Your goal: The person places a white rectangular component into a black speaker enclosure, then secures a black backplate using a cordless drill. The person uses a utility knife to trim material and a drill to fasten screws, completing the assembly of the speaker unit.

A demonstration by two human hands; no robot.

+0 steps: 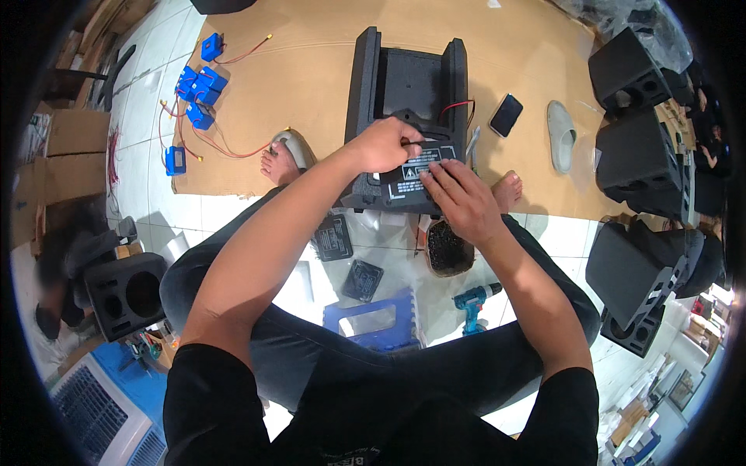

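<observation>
A black speaker cabinet (412, 81) lies on the cardboard between my feet, a red wire (457, 104) coming out of its hollow. Over its near end rests a flat black cover plate (409, 189) with white print. My left hand (386, 146) is closed at the plate's far edge, its fingers curled inward; whatever they grip is too small to make out. My right hand (466, 200) lies on the plate's right side with fingers stretched out flat.
Nearby are a tub of dark screws (450, 247), a teal cordless drill (472, 305), a spare plate (363, 280) and a blue plastic stool (334, 316). Blue battery packs (207, 85) lie far left. A phone (507, 116), a slipper (560, 136) and black cabinets (633, 155) are on the right.
</observation>
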